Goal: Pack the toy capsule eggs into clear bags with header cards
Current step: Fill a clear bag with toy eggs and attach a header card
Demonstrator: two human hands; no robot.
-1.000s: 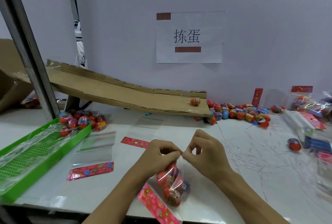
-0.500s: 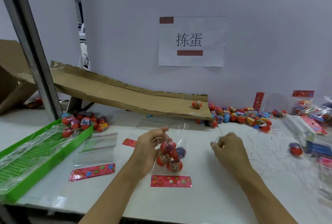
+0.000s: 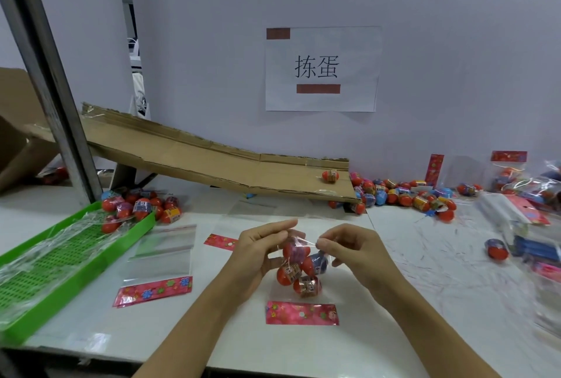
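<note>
I am watching both hands working the mouth of a filled clear bag (image 3: pixel 299 268) near the front middle of the surface (image 3: pixel 409 301). The left hand (image 3: pixel 258 251) is pinching the film at the top with thumb and fingers curled in, and the right hand (image 3: pixel 349 251) is pinching the opposite edge the same way, so the bag is hanging between them with its red header card (image 3: pixel 302 313) lying flat on the surface below. Four capsule eggs (image 3: pixel 296 267) are sitting inside, clustered together.

I am judging this as the closing step: the eggs are in, and the opening is being drawn together. The next move is calling for the two edges to be pressed shut along their whole width without letting the eggs roll out, then for the pack to be set aside.

Empty bags (image 3: pixel 161 251) with floral cards are waiting to the left, beside a green tray (image 3: pixel 127 236). Loose eggs (image 3: pixel 403 194) are lying at the foot of a cardboard ramp (image 3: pixel 212 165).

The paper sign (image 3: pixel 321 69) on the wall is reading 拣蛋. The printing on the egg wrappers is too small for me to read.
</note>
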